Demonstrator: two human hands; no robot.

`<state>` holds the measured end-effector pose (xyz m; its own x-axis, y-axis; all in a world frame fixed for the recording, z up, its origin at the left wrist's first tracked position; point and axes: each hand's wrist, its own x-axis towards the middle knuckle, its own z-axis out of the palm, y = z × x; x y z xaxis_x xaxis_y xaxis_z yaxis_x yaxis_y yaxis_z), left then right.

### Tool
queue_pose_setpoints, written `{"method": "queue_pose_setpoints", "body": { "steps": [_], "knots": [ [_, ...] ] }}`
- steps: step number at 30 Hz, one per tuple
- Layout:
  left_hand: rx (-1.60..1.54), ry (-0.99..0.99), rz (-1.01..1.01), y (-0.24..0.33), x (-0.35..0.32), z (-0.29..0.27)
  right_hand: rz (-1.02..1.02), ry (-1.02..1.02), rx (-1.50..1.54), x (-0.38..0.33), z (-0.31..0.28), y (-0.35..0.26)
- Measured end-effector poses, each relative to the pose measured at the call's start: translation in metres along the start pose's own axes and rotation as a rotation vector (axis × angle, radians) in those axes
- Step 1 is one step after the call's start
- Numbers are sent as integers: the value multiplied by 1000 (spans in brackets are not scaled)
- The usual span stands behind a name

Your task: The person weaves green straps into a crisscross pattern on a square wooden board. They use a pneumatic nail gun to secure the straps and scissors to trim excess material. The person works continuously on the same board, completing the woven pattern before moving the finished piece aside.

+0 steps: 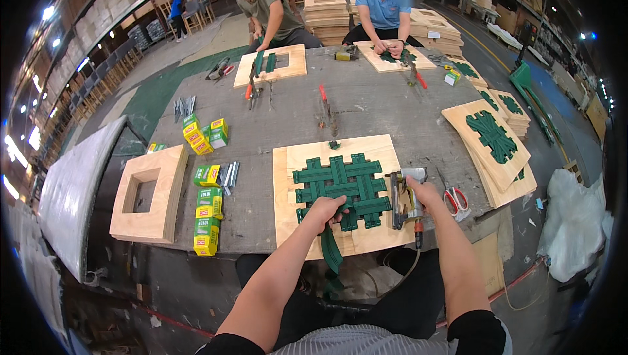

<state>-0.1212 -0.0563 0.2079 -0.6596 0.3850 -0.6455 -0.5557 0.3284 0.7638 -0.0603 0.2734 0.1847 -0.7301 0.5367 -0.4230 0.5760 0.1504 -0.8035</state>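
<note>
Lamps (48, 12) glare near the dim left rim, fisheye edges bend, and the tabletop (261, 129) is softly lit.

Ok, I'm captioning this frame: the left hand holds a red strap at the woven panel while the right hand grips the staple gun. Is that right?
Not quite: the strap is green, not red, as the head view shows. The left hand does hold it at the woven panel, and the right hand grips the staple gun.

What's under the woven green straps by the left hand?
A pale wooden board shows around the woven green straps. They cover most of its middle; that covered part can't be seen.
</note>
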Motion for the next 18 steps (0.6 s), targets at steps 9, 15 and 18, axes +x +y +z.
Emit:
{"method": "queue_pose_setpoints", "body": {
  "steps": [9,15,18],
  "knots": [
    [-3,-8,2,1,0,8,-295,299,-693,-23,-88,23],
    [-19,24,19,-7,-4,-3,-269,288,-799,-46,-93,36],
    [-49,30,18,-17,-7,0,-258,286,-754,-42,-100,47]
  ]
}}
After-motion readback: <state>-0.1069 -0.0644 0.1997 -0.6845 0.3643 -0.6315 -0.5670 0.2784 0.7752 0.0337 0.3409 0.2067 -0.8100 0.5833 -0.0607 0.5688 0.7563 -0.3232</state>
